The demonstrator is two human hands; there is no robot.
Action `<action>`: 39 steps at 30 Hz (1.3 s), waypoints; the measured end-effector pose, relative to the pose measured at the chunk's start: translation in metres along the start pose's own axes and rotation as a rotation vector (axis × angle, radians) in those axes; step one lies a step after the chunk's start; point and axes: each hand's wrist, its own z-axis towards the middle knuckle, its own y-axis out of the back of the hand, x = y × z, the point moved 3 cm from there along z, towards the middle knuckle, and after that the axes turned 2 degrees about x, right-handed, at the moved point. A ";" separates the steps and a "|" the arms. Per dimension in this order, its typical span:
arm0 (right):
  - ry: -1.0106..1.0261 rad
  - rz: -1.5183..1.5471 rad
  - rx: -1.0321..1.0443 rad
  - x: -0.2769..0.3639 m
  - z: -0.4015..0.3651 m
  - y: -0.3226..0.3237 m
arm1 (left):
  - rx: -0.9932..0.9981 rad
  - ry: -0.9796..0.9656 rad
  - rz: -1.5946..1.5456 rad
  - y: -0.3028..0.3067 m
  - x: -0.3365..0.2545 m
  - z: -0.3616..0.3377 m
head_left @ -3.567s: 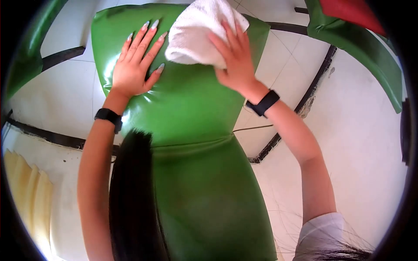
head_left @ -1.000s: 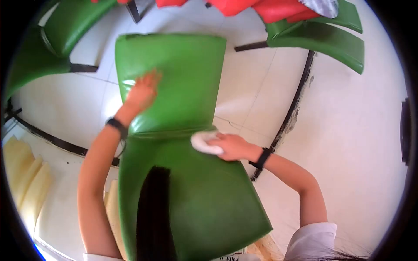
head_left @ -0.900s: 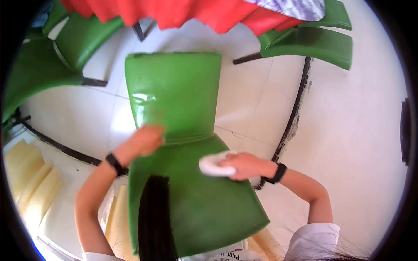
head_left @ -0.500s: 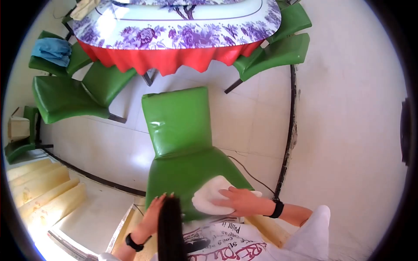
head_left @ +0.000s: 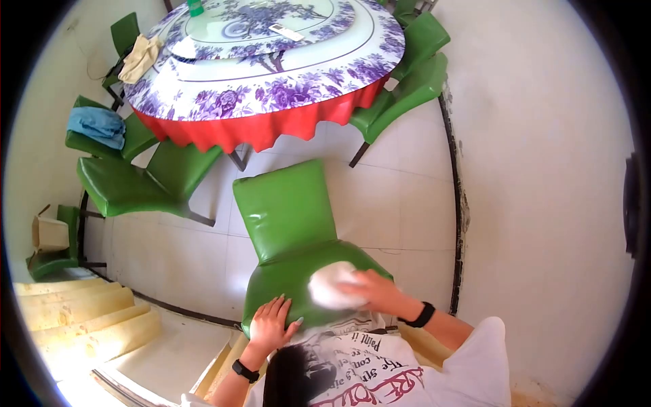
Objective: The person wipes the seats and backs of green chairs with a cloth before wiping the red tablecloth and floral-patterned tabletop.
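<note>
A green padded chair [head_left: 288,214] stands right in front of me, its backrest on the far side. My right hand [head_left: 371,290] is closed on a white cloth [head_left: 328,285] over the right part of the seat; both are slightly blurred. On the seat's near left edge rests my left hand [head_left: 270,323], flat with its fingers stretched out and nothing in it. Dark hair [head_left: 288,376] hangs down beside that wrist.
Ahead is a round table [head_left: 196,88] with a purple floral top and red skirt. Green chairs [head_left: 129,186] surround it, one holding a blue cloth [head_left: 97,125]. A cardboard box [head_left: 51,233] sits on a chair at left, near a yellow curtain [head_left: 81,312]. A white wall rises at right.
The view has tilted up, showing more of the table. My right hand has shifted with the white cloth over the seat. My left hand, partly behind hair before, now shows fully.
</note>
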 end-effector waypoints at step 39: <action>-0.089 -0.378 -0.668 -0.028 0.097 0.036 | -0.591 -0.207 0.152 0.032 0.033 0.102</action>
